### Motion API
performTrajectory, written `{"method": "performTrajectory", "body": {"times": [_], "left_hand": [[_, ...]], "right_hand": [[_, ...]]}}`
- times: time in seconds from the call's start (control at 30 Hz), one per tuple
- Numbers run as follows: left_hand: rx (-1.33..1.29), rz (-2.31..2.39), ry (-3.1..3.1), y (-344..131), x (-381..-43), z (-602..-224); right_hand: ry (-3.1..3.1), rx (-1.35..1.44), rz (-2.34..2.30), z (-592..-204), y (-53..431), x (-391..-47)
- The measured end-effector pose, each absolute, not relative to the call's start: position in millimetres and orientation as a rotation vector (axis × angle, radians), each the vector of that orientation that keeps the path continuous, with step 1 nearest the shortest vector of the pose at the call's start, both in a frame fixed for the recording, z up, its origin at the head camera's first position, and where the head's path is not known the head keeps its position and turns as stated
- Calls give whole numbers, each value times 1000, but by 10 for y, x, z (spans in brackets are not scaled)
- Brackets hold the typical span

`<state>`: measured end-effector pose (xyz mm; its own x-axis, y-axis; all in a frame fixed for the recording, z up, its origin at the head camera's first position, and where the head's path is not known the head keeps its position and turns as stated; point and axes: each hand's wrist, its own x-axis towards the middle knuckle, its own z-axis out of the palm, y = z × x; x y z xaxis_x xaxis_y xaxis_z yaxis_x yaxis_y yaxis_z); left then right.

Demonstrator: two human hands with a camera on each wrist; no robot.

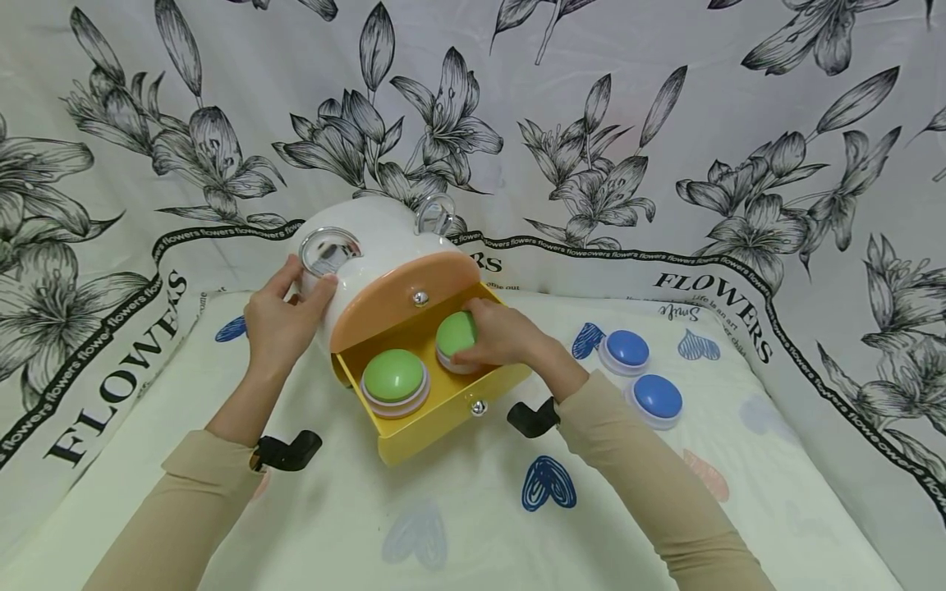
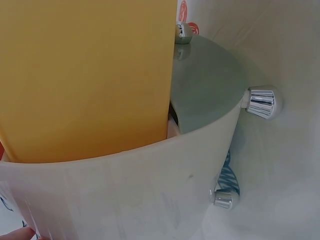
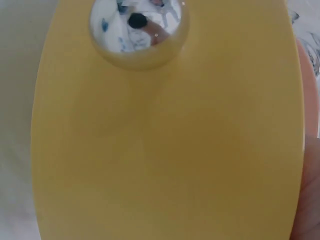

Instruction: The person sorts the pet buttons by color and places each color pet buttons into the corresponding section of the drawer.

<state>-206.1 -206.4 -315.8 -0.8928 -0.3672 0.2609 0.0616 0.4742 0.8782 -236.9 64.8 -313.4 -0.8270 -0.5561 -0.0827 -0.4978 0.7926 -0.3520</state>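
A white rounded drawer box (image 1: 380, 226) has an orange upper drawer front (image 1: 392, 308) and a pulled-out yellow drawer (image 1: 436, 420). Inside the drawer sits a green-topped round push button (image 1: 394, 376) with a pale base. Beside it, my right hand (image 1: 510, 332) grips a second green-topped button (image 1: 453, 335), fingers and thumb around its sides. My left hand (image 1: 284, 320) rests on the box's left side, thumb and fingers spread near a chrome ring (image 1: 328, 250). In the right wrist view the drawer front hides most of the right hand (image 3: 308, 200).
Two blue-topped buttons (image 1: 627, 348) (image 1: 658, 396) stand on the heart-print cloth (image 1: 473, 525) to the right. Behind the box hangs a flower-print curtain (image 1: 517, 197). A chrome knob (image 1: 479, 408) juts from the yellow drawer front. Chrome feet (image 2: 264, 102) show under the box.
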Motion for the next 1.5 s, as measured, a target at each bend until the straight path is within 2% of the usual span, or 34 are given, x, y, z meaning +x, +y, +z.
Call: {"method": "performTrajectory", "body": {"times": [0.67,1.07,1.5], "left_hand": [[257,-1405,-2317,-2064,-2065,-3161],[245,-1420,-2303,-2059,-2064,-3161],[252,-1425,-2304,-2065,-2061,-3152]], "right_hand": [[2717,-810,-403,-3123,644,-2395],[2728,-906,-368,-3079,668,-2374],[2864,-1008,-740,-2988,806,-2192]]}}
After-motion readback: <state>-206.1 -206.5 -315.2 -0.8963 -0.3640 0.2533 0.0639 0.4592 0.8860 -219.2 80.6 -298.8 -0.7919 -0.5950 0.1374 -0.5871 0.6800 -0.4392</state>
